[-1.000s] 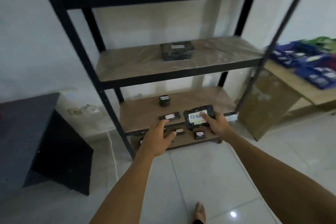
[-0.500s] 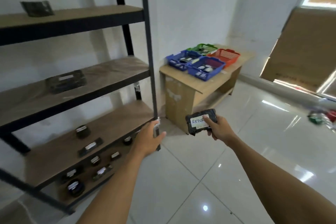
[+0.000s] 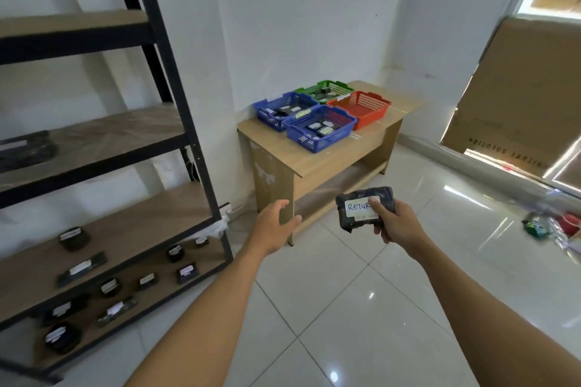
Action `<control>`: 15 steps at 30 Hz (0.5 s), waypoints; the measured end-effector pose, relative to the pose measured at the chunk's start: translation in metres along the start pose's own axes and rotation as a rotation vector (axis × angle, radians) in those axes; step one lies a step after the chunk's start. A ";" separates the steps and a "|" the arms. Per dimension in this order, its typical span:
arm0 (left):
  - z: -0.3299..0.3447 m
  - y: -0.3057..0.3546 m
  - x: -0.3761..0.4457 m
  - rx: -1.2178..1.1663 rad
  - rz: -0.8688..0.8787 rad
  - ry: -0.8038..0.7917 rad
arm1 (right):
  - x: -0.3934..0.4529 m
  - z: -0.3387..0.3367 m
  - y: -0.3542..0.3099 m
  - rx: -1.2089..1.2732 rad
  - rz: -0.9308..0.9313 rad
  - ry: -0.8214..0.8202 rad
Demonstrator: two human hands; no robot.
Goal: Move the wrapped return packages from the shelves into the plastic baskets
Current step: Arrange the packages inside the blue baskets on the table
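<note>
- Head view: the right hand (image 3: 396, 223) grips a black wrapped package (image 3: 364, 212), thumb pressed on its white label, which reads "RETUR" before the thumb covers the rest; the package is in mid-air over the tiled floor (image 3: 330, 308), near the low wooden table (image 3: 317, 160).
- The left hand (image 3: 276, 228) reaches forward with relaxed, spread fingers, holding nothing, just in front of the table's near leg.
- On the far tabletop sit four plastic baskets packed close together: a near blue basket (image 3: 320, 130), a second blue basket (image 3: 284, 110) to its left, a green basket (image 3: 325, 91) farthest away and an orange basket (image 3: 361, 107) on the right.
- Both blue baskets and the green one hold dark packages; what the orange one holds is not clear from here.
- At the left stands a black metal shelf rack (image 3: 176, 97) with wooden boards.
- Its two lowest shelves carry more small dark labelled packages (image 3: 185, 272); a blurred dark one lies on a higher shelf at the far left.
- A large cardboard sheet (image 3: 518, 94) leans at the far right.
</note>
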State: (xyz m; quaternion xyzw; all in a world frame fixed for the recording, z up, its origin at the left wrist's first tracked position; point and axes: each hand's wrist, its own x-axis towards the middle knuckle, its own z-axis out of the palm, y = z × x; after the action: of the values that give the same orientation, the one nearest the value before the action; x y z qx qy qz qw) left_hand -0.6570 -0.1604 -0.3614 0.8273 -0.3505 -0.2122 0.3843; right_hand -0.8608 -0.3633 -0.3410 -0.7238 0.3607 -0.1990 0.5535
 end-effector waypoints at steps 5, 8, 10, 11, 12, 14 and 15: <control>0.047 0.032 0.085 -0.001 -0.010 0.053 | 0.082 -0.048 0.014 -0.035 -0.010 -0.014; 0.079 0.046 0.150 -0.058 -0.031 0.077 | 0.147 -0.067 0.023 -0.042 0.007 -0.030; 0.097 0.054 0.194 -0.081 -0.054 0.081 | 0.196 -0.076 0.027 -0.059 0.032 -0.068; 0.103 0.057 0.216 -0.083 -0.068 0.088 | 0.221 -0.080 0.027 -0.077 0.044 -0.093; 0.109 0.060 0.237 -0.082 -0.085 0.096 | 0.245 -0.083 0.027 -0.096 0.058 -0.117; 0.115 0.066 0.275 -0.088 -0.117 0.106 | 0.293 -0.089 0.021 -0.116 0.071 -0.152; 0.116 0.069 0.293 -0.093 -0.135 0.109 | 0.317 -0.092 0.017 -0.123 0.066 -0.165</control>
State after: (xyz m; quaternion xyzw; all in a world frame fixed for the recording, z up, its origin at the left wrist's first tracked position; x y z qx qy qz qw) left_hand -0.5633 -0.4662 -0.4030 0.8406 -0.2623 -0.2082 0.4258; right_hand -0.7201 -0.6613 -0.3639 -0.7580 0.3489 -0.0980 0.5422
